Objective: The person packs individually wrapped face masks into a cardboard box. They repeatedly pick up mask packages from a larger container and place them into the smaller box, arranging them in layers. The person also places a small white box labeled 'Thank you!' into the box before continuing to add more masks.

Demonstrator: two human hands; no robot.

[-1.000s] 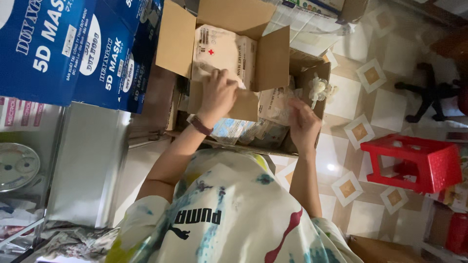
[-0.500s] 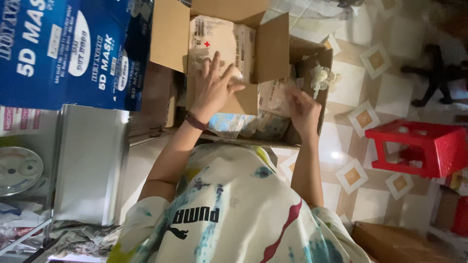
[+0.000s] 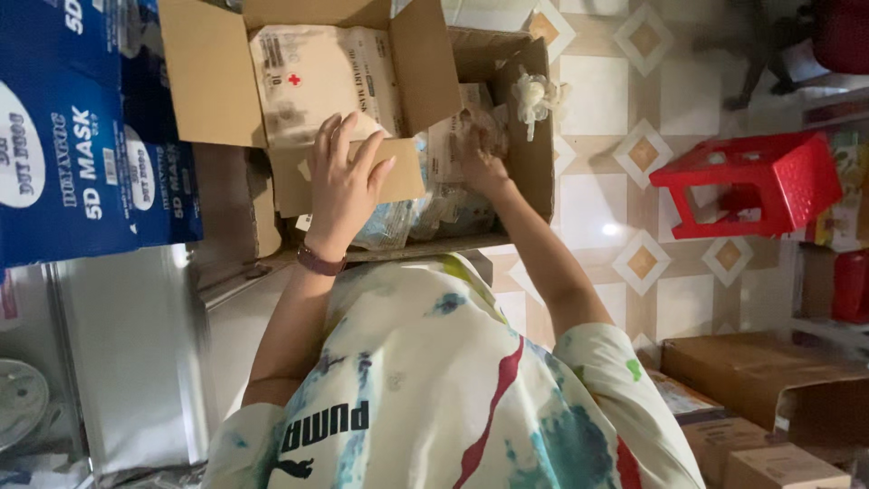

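Observation:
A small open cardboard box (image 3: 213, 77) holds a white wrapped pack (image 3: 317, 77) with a red cross mark. My left hand (image 3: 344, 181), a dark band on its wrist, lies flat with spread fingers on this box's near flap (image 3: 403, 172). The small box sits in a larger cardboard box (image 3: 534, 163) filled with clear plastic packets (image 3: 453, 204). My right hand (image 3: 480, 161) reaches into the larger box, its fingers curled on one of the packets.
Blue printed cartons (image 3: 81, 154) are stacked at the left above a metal surface (image 3: 127, 344). A knot of pale plastic string (image 3: 534, 91) hangs at the larger box's far wall. A red plastic stool (image 3: 751, 181) and brown boxes (image 3: 769, 380) stand on the tiled floor to the right.
My left hand slid from the white pack down onto the near flap and spread its fingers. My right hand pushed further into the larger box. The view swung right.

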